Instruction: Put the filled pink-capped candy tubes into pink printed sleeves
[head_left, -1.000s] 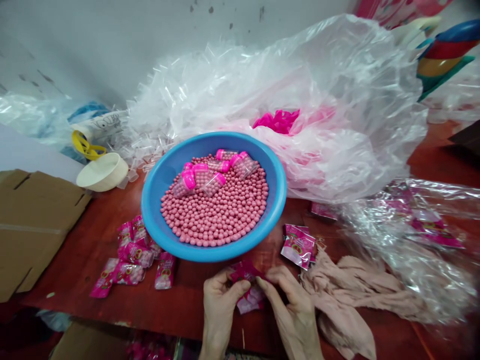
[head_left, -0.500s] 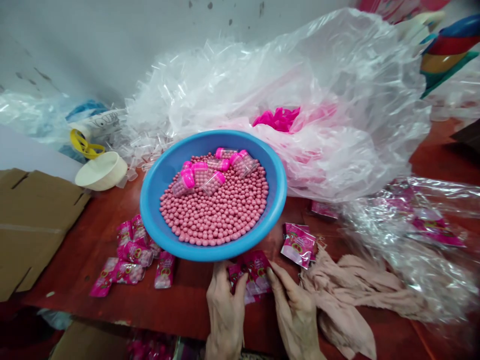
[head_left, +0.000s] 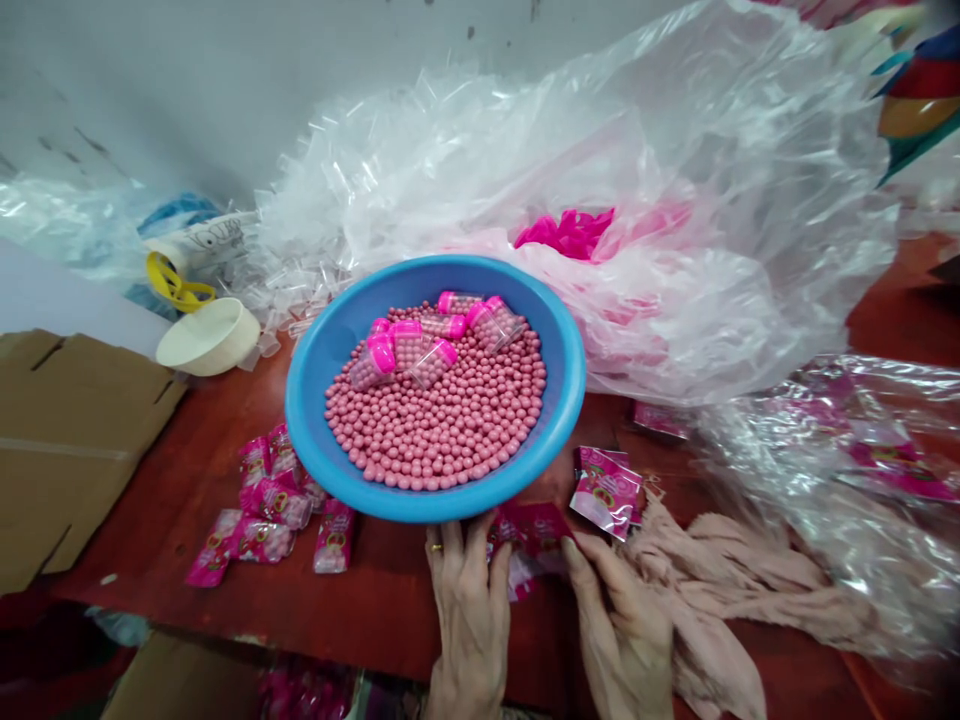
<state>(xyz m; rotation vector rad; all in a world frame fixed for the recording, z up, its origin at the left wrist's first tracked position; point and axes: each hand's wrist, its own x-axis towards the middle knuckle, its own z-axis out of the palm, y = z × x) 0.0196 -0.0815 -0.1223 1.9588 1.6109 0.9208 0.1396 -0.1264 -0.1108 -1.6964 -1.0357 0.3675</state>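
Observation:
A blue bowl (head_left: 322, 350) holds many small pink candy balls (head_left: 442, 420) and several clear tubes with pink caps (head_left: 420, 345). My left hand (head_left: 466, 600) lies flat on the red table just below the bowl's front rim, fingers stretched out, a ring on one finger. My right hand (head_left: 619, 615) rests beside it, fingers extended, touching a small stack of pink sachets (head_left: 529, 540) that lies between both hands.
More pink sachets (head_left: 274, 505) lie left of the bowl, one sachet (head_left: 606, 490) to the right. Large clear plastic bags (head_left: 637, 230) pile up behind. A cream bowl (head_left: 210, 338), a cardboard box (head_left: 67, 440) and a beige cloth (head_left: 712, 590) sit around.
Both hands moved forward from pinching the sachets to lying flat, pushing the sachet stack up toward the bowl's front rim.

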